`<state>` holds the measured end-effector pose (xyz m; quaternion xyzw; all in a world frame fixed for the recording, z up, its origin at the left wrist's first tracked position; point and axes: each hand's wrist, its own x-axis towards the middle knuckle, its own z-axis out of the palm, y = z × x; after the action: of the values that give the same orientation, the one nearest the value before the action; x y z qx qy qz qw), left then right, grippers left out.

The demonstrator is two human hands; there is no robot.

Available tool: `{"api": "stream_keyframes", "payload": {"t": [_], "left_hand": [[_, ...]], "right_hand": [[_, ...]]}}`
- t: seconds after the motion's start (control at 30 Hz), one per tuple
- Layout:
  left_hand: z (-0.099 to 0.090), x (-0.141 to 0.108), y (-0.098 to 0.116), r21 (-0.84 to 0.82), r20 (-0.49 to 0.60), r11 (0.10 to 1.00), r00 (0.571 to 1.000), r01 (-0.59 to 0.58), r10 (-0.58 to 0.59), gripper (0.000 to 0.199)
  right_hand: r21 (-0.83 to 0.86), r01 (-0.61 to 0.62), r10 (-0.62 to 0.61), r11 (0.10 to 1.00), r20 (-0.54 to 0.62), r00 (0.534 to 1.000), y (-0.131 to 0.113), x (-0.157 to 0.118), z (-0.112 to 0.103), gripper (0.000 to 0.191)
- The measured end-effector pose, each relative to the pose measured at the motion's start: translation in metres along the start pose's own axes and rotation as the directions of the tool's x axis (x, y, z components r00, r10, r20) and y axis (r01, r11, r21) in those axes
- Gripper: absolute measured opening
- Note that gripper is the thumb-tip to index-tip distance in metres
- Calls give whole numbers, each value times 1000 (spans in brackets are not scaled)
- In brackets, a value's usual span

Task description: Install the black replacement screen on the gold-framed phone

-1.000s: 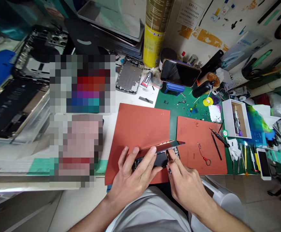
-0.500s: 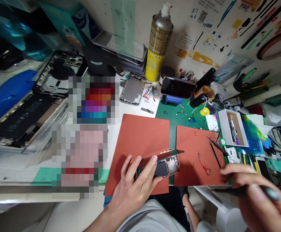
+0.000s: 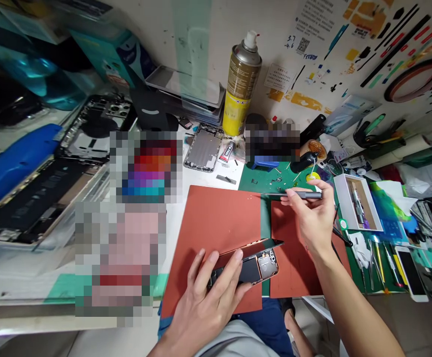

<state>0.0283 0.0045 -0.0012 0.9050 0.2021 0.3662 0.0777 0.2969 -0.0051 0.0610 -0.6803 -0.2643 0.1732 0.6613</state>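
Left hand [image 3: 212, 295]: fingers spread over the screen, thumb at the near edge, holding an opened smartphone [image 3: 253, 269]. Screen tilted up along the far side, battery and camera end exposed. Phone is over the left red-brown mat [image 3: 216, 218], camera end past its right edge; can't tell if resting or lifted. Right hand [image 3: 316, 218]: pinching a dark screwdriver [image 3: 308, 195], shaft pointing left near that mat's far right corner, tiny pale specks nearby. Farther: B-7000 glue tube [image 3: 227, 151], grey phone housing [image 3: 202, 149], yellow-brown spray can [image 3: 242, 82].
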Motion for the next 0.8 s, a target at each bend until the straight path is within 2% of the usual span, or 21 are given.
{"api": "stream_keyframes", "payload": {"t": [0.17,0.6,0.7,0.8], "left_hand": [[0,1,0,0,-7,1000,1000,6,-6,27],[0,-1,1,-3,1,1000,1000,8,-8,30],[0,0,0,-2,6,1000,1000,9,-9,31],[0,1,0,-2,4,1000,1000,13,-13,30]], "right_hand": [[-42,-37,39,998,41,998,14,3,6,49],[-24,-64,65,998,30,997,19,2,13,48],[8,-47,47,999,9,999,11,1,6,48],[46,-8,12,999,-81,997,-10,-8,-15,48]]}}
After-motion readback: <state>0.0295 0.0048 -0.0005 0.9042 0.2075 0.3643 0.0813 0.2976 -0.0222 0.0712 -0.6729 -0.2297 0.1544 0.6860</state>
